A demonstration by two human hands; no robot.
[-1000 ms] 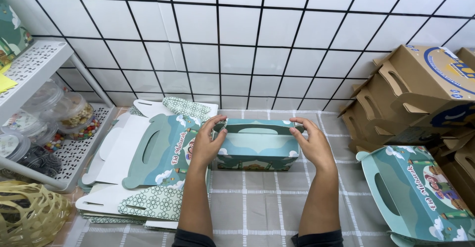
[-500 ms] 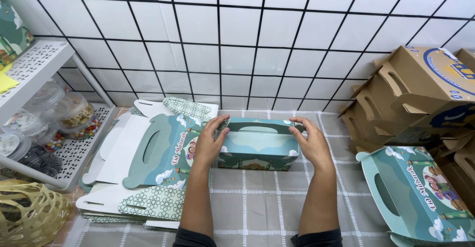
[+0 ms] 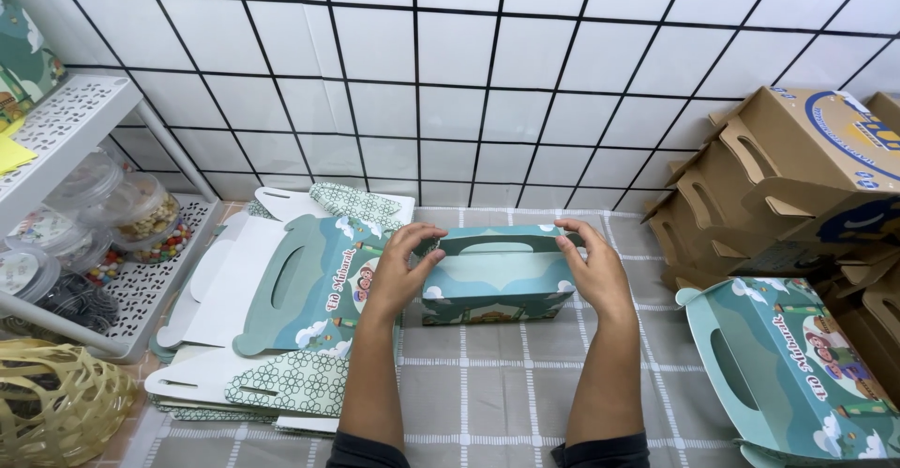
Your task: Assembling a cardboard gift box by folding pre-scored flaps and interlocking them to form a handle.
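A teal printed gift box with a cut-out handle (image 3: pixel 497 276) stands upright on the grey checked tablecloth (image 3: pixel 497 384) in the middle of the head view. My left hand (image 3: pixel 405 266) grips its left end at the top, fingers curled on the flap. My right hand (image 3: pixel 592 266) holds its right end the same way. The two handle flaps meet along the top of the box.
A stack of flat unfolded teal boxes (image 3: pixel 281 318) lies to the left. An assembled teal box (image 3: pixel 792 374) lies at the right, with brown cardboard carry boxes (image 3: pixel 787 182) behind it. A white perforated shelf (image 3: pixel 122 280) with clear food tubs and a yellow woven basket (image 3: pixel 52 407) stand at far left. White tiled wall behind.
My hands have pressed the top flaps of the teal box closer together; the box has stayed in the same spot.
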